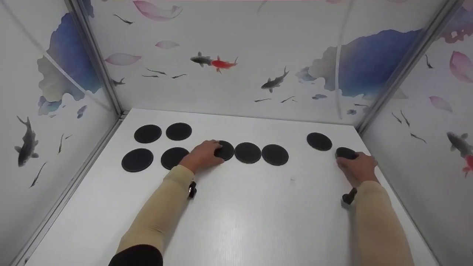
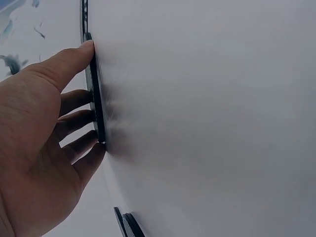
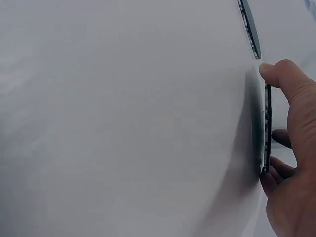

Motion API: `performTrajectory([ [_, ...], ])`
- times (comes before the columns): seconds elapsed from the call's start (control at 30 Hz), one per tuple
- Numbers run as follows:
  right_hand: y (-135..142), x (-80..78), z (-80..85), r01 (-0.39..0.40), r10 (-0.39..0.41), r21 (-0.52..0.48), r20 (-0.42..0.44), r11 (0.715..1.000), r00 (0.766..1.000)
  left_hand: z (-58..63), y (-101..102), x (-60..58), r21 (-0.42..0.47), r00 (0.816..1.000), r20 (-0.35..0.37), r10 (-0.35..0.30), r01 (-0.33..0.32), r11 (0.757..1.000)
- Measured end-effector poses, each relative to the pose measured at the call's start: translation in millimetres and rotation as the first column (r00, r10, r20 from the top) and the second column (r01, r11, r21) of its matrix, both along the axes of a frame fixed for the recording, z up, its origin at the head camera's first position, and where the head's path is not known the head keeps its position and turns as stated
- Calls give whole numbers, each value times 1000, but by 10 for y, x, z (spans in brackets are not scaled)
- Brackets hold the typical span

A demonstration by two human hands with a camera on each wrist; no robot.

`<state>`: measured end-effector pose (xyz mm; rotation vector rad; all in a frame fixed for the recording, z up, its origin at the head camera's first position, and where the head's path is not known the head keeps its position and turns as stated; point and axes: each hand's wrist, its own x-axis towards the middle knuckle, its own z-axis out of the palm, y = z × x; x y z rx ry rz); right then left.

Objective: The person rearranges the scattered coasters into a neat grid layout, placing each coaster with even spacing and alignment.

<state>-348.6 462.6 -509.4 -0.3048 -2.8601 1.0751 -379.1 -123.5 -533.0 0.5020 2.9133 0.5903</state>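
Left hand (image 1: 201,157), half-spread, gripped a flat black round disc (image 1: 227,150) by its rim, beside two matching black discs (image 1: 248,152) on the white table (image 1: 236,214); right hand (image 1: 359,167) likewise gripped a thin black round disc (image 1: 345,152), far right. I judged a sideways nudge could skew the row

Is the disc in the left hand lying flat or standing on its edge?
Flat: gripped by the left hand, the black disc shows its round face upward in the head view.
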Motion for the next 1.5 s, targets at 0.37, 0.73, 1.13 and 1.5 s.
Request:
performTrajectory([
  [0.37,35,-380,-272,-103,103,60,-8,993,995,17,-5,-19,-1,1000,14,13,-13,1000],
  [0.73,-587,-160,-265,-215,219,86,-50,973,974,66,-9,52,23,999,15,33,-33,999],
  [1.13,-1077,31,-273,-379,388,86,-155,921,908,31,-11,66,26,999,17,29,-29,999],
  [1.5,-1366,229,-270,-448,453,66,-133,892,882,17,-5,42,21,1000,11,12,-12,1000],
])
